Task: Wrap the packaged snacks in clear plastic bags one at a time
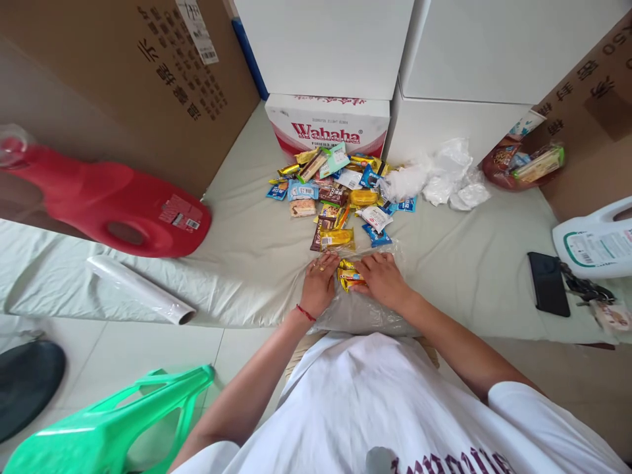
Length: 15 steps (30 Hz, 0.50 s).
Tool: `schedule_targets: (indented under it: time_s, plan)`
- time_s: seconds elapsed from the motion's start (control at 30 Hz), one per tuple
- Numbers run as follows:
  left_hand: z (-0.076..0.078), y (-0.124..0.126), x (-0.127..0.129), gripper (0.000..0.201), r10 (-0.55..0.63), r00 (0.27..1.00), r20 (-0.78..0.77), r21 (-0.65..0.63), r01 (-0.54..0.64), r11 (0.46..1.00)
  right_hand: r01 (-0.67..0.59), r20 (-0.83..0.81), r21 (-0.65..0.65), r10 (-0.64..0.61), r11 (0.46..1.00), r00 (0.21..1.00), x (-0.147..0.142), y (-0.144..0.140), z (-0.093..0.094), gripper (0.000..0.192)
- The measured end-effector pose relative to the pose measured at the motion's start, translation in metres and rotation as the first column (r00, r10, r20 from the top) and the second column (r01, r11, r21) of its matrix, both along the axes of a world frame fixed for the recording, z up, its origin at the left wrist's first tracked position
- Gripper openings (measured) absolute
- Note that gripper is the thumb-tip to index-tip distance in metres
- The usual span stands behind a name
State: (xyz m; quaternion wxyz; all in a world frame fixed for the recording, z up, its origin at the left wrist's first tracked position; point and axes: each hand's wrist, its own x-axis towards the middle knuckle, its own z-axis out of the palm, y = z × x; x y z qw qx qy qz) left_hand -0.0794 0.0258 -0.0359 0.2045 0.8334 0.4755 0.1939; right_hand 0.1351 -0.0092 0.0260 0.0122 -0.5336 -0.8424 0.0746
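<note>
A clear plastic bag [353, 315] lies flat at the front edge of the cloth-covered surface. On it sits a small bundle of yellow snack packets [348, 275], between my two hands. My left hand [320, 284] rests on the bag at the packets' left side, its fingers stretched out and close together. From the right, my right hand [384, 279] curls its fingers and thumb over the packets; part of them is hidden beneath it. Just beyond my fingers, a yellow-wrapped snack [338, 238] lies at the near end of a pile of mixed wrapped snacks [333, 194].
Behind the pile stand a Wahaha carton [328, 125] and white boxes [464, 125]. Crumpled clear plastic [451, 174] lies right of it. A red jug [123, 210] and film roll [141, 289] are left; a phone [548, 283] and white bottle [597, 240] right. A green stool [99, 428] stands below.
</note>
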Motion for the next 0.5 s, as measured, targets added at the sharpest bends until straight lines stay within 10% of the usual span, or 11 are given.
schedule_targets:
  time_s: [0.23,0.4,0.5]
  plan:
    - [0.028,-0.019,-0.021,0.045,0.042,0.999,0.012,0.191,-0.044,0.981,-0.008,-0.284,0.135,0.047,0.991,0.958,0.023,-0.032,0.004,0.057]
    - [0.031,-0.061,-0.067,0.043,-0.371,0.928,-0.039,0.21,0.37,0.905,-0.237,-0.373,0.066,0.244,0.969,0.895,0.062,-0.103,-0.018,0.048]
    - [0.021,-0.074,-0.087,0.046,-0.45,0.887,-0.105,0.165,0.462,0.872,-0.163,-0.436,0.069,0.177,0.984,0.882,0.074,-0.125,-0.04,0.025]
